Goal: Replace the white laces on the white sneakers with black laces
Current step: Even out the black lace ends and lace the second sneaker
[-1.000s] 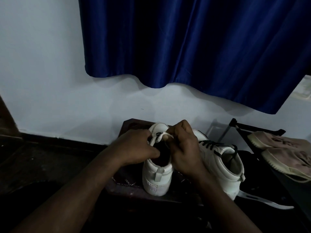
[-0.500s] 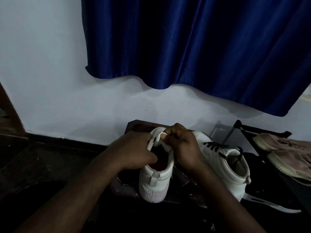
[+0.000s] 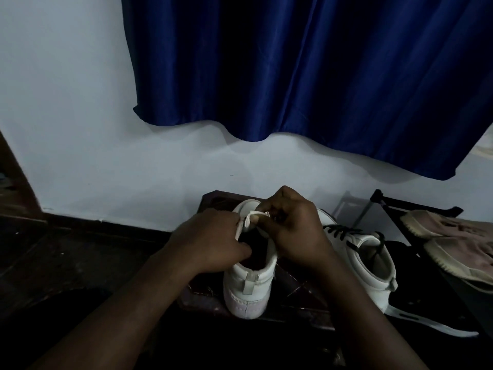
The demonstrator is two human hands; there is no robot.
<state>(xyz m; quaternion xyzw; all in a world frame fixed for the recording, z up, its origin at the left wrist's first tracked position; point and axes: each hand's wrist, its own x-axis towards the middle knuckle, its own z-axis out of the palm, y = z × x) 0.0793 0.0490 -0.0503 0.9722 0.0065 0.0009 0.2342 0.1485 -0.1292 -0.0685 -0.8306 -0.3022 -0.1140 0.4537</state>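
A white sneaker [image 3: 249, 287] stands heel toward me on a small dark table [image 3: 298, 295]. My left hand [image 3: 210, 244] grips its left collar edge. My right hand [image 3: 293, 231] is closed over the tongue, pinching a white lace [image 3: 249, 218] looped between both hands. The eyelets under my fingers are hidden. A second white sneaker [image 3: 370, 265] sits to the right, threaded with a black lace [image 3: 341, 232].
A blue curtain [image 3: 306, 70] hangs over the white wall behind. A dark rack [image 3: 400, 206] at right holds a beige pair of shoes [image 3: 458, 244]. A dark shoe with a white stripe [image 3: 432, 319] lies below the second sneaker. A dark floor lies to the left.
Both hands have stayed on the left sneaker, working the white lace at the tongue. The right hand shifted slightly up and over the tongue. The camera view drifted a little.
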